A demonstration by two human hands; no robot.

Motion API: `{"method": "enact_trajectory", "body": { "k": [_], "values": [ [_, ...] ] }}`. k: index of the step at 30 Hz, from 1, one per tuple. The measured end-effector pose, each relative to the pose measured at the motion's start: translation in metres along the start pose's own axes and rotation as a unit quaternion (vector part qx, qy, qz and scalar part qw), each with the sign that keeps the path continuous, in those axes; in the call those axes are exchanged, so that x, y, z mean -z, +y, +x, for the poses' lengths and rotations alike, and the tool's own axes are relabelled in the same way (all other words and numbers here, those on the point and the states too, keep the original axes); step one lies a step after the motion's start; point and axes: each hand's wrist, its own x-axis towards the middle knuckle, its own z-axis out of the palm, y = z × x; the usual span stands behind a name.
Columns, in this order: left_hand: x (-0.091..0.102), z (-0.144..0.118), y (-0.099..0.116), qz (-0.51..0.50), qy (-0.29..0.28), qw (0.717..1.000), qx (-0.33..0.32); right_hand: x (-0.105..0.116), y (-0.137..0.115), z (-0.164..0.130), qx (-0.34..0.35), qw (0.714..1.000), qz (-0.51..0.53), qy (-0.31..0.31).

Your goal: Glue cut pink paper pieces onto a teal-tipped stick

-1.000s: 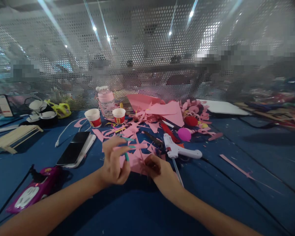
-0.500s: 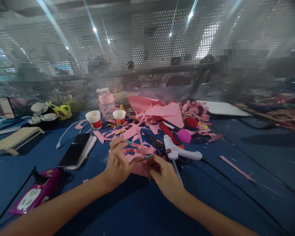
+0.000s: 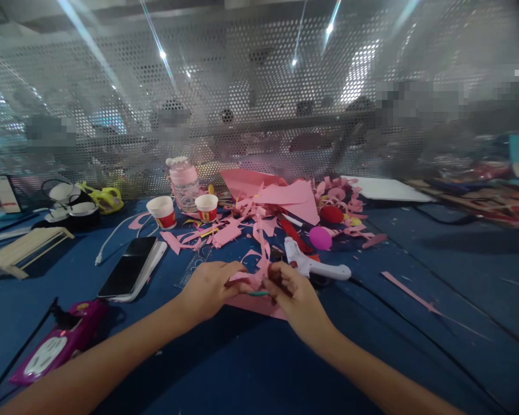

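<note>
my left hand [image 3: 210, 286] and right hand [image 3: 290, 291] are together low over the blue table [image 3: 436, 323], both pinching a thin teal stick [image 3: 258, 293] with a pink paper strip [image 3: 263, 253] curling up from it. a flat pink sheet [image 3: 259, 304] lies under them. white glue gun [image 3: 315, 266] just right of my right hand. phone [image 3: 127, 270] left, purple power strip [image 3: 54, 349] nearer me. two paper cups [image 3: 163, 211] and a bottle [image 3: 184, 181] behind the pink scrap pile [image 3: 285, 202].
</note>
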Motion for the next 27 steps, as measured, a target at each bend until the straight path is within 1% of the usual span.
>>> {"method": "enact_trajectory", "body": {
  "k": [2, 6, 10, 14, 16, 19, 23, 25, 27],
  "values": [
    [-0.001, 0.001, -0.003, 0.040, -0.015, 0.999, 0.001, 0.001, 0.001, 0.000, 0.011, 1.000, -0.006, 0.008],
    [0.000, 0.001, -0.005, 0.117, -0.003, 0.993, 0.003, 0.001, 0.000, 0.000, 0.019, 1.000, -0.014, 0.004],
    [0.003, 0.000, 0.003, 0.164, 0.027, 0.986, 0.005, -0.003, -0.003, -0.002, 0.041, 0.996, -0.077, 0.007],
    [0.002, -0.003, 0.010, 0.193, 0.036, 0.981, 0.000, -0.007, -0.005, -0.004, 0.059, 0.991, -0.121, -0.008],
    [0.001, -0.002, 0.011, 0.176, 0.040, 0.983, -0.016, -0.009, -0.006, -0.006, 0.060, 0.989, -0.133, -0.016],
    [0.000, 0.000, 0.009, 0.108, 0.061, 0.992, -0.026, -0.010, -0.007, -0.007, 0.061, 0.989, -0.135, -0.020],
    [0.000, 0.002, 0.010, 0.006, 0.078, 0.997, 0.026, -0.009, -0.003, -0.007, 0.046, 0.994, -0.100, -0.015],
    [0.000, 0.002, 0.011, -0.047, 0.080, 0.994, 0.063, -0.009, -0.002, -0.007, 0.042, 0.996, -0.082, -0.017],
    [0.001, 0.001, 0.011, -0.088, 0.079, 0.989, 0.085, -0.009, -0.002, -0.006, 0.047, 0.996, -0.072, -0.018]
  ]
}}
